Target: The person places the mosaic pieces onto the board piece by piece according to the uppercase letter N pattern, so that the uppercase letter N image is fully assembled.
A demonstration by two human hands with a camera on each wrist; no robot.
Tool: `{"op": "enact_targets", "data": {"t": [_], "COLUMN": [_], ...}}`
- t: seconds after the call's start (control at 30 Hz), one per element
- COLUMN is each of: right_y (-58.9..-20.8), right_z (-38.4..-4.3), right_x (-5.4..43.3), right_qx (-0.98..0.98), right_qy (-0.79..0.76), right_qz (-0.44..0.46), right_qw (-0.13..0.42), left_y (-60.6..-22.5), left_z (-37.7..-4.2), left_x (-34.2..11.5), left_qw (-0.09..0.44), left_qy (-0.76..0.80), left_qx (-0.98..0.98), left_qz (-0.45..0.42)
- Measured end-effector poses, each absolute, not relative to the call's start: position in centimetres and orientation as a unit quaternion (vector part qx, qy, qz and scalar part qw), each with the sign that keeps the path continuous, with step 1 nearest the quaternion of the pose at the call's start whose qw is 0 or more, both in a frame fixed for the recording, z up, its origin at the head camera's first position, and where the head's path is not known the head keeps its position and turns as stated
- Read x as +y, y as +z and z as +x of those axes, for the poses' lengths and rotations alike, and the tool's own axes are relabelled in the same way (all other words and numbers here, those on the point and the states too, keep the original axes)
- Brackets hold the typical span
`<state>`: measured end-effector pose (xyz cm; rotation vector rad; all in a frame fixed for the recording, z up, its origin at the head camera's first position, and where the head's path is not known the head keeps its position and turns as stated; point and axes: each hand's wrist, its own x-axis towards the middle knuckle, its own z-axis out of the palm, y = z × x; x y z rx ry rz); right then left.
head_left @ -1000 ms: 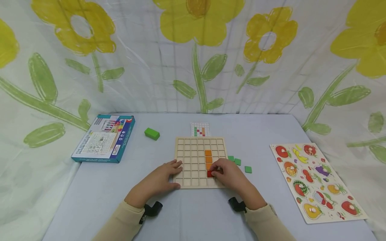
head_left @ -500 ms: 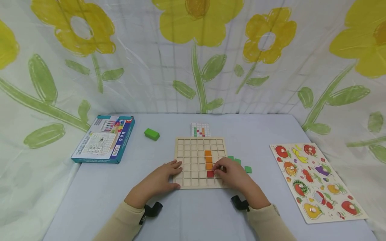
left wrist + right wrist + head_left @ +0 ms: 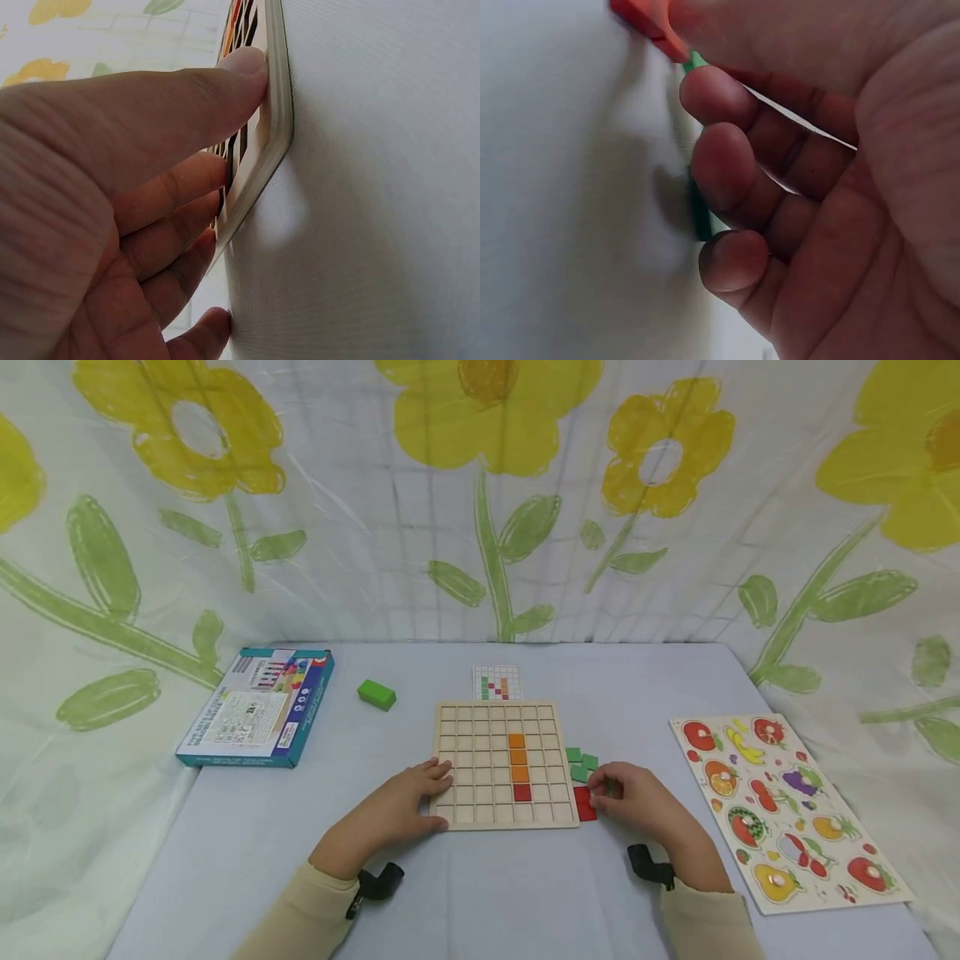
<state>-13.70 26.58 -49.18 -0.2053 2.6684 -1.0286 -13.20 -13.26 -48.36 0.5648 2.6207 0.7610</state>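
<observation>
A wooden grid board lies in the middle of the table, with a column of orange tiles and one red tile below them. My left hand rests on its left edge; the left wrist view shows the thumb on the rim and relaxed fingers. To the right of the board lie red tiles. My right hand is over their right side, thumb and forefinger tips slightly apart at the tiles. In the right wrist view the thumb overlaps a red tile; the forefinger is hidden there.
Green tiles lie beside the board, partly behind the right hand. A pattern card touches the board's far edge. Farther off are a green block, a flat box at left and a fruit puzzle board at right.
My right hand has moved off the red tile under the orange column, rightward to the red tiles beside the board, which it hid before. The left hand has stayed put.
</observation>
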Motion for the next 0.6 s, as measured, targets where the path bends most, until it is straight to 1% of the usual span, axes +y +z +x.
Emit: {"op": "enact_targets", "data": {"t": [0.13, 0.6], "right_y": [-49.51, -49.82], "right_z": [-13.40, -13.40], "right_x": [26.31, 25.84], "right_qx": [0.921, 0.927], "right_qy": [-0.356, -0.341], "right_qz": [-0.089, -0.085], "right_qw": [0.133, 0.133], "left_y": [-48.31, -48.50], "left_z": [-13.21, -13.24], "left_x": [-13.30, -13.26], "left_qw": [0.177, 0.177], "left_qy": [0.271, 0.270], "left_qx": [0.925, 0.926], "left_qz": [0.199, 0.198]}}
